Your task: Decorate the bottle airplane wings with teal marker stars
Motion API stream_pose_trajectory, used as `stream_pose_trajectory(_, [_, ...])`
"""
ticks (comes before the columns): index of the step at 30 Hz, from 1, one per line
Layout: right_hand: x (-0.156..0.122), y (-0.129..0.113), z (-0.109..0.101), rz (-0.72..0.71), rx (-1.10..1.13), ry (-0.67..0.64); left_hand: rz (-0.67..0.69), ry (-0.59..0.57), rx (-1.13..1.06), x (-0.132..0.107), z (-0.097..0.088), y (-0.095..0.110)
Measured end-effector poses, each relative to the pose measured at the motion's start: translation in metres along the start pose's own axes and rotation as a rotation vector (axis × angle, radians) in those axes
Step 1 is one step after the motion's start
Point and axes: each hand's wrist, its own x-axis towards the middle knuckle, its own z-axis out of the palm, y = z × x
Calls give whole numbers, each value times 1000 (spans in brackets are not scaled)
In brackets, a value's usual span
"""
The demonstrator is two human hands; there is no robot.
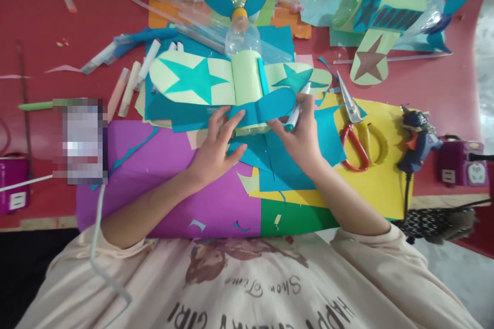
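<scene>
A plastic bottle plane (241, 69) with pale green wings and teal stars lies on the red table. Below it, my left hand (218, 144) rests open, fingers spread flat on a teal paper piece (266, 108). My right hand (303, 136) is closed round a white marker with a teal tip (295, 110), its tip at the right edge of that teal piece. More teal scraps (278, 162) lie under both hands, on purple (162, 175) and yellow (382, 185) sheets.
Red-handled scissors (353, 131) and a blue glue gun (417, 141) lie right of my right hand. A second bottle plane (380, 15) sits at the back right. Several markers (131, 79) lie at the left, near a phone (85, 141). Power sockets stand at both table edges.
</scene>
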Motion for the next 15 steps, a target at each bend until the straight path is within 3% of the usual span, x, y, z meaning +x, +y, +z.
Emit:
stream_pose_trajectory(8, [-5, -11, -22, -190, -5, 55, 57, 10, 52, 0, 0, 0])
stream_pose_trajectory(11, [-5, -15, -19, -235, -4, -3, 54, -5, 71, 0, 0, 0])
stream_pose_trajectory(15, [-2, -3, -6, -196, -86, 61, 101, -91, 40, 1, -2, 1])
